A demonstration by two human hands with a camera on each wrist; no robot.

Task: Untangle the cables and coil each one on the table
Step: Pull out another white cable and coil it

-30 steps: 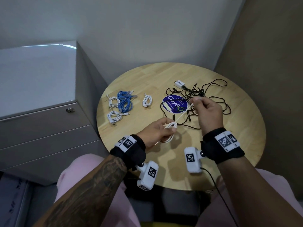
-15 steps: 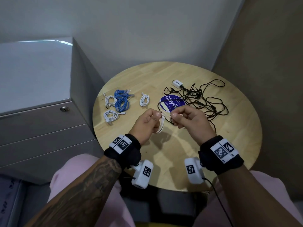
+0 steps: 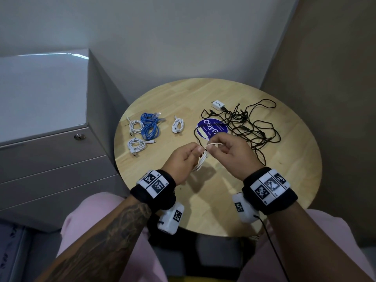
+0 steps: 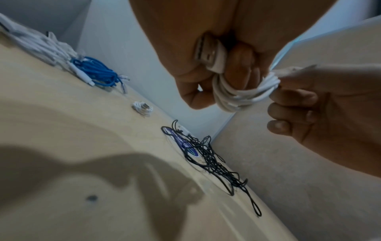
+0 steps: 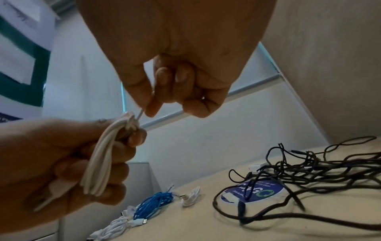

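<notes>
Above the near middle of the round wooden table [image 3: 284, 180], my left hand [image 3: 184, 159] grips a bundle of white cable [image 3: 202, 160] loops, its USB plug [image 4: 208, 54] sticking out by the palm. My right hand [image 3: 230, 153] pinches the free end of that white cable [image 5: 140, 115] just beside the left fingers. A tangle of black cables [image 3: 250, 127] lies at the back right, partly over a round blue sticker [image 3: 211, 128]. Coiled blue cables [image 3: 150, 126] and white coils [image 3: 136, 127] lie at the back left, with one more white coil [image 3: 178, 126] nearer the middle.
A white charger plug [image 3: 217, 104] lies at the far side by the black tangle. A grey drawer cabinet [image 3: 50, 123] stands against the table's left edge. Walls close in behind and to the right. My lap in pink cloth [image 3: 97, 220] is below the near edge.
My right hand came back from the black tangle to meet the left hand. The stretched white cable is now gathered into loops in my left hand, and both hands have risen slightly.
</notes>
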